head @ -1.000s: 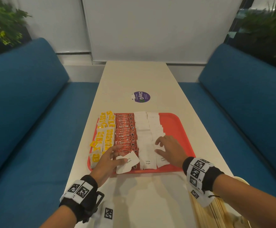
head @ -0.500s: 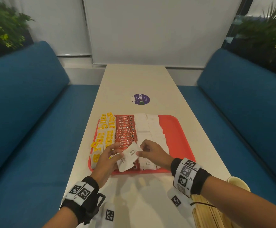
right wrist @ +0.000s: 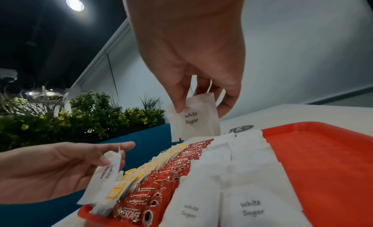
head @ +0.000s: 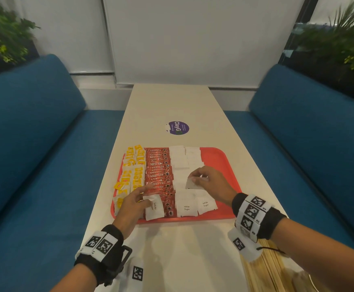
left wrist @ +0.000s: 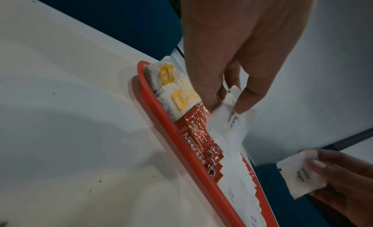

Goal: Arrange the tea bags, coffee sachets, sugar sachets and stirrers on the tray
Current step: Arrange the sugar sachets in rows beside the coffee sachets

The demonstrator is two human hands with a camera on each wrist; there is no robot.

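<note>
Left hand pinching a sugar sachet over the tray's near edge, right hand pinching another sachet above its middle

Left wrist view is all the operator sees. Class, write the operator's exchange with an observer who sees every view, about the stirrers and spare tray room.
Operator: Are the stirrers on the tray yet?
Observer: No. The head view shows the wooden stirrers lying on the table, nearer than the red tray.
Operator: Is any tray room left?
Observer: Yes, the strip right of the sugar sachets is bare.
</note>
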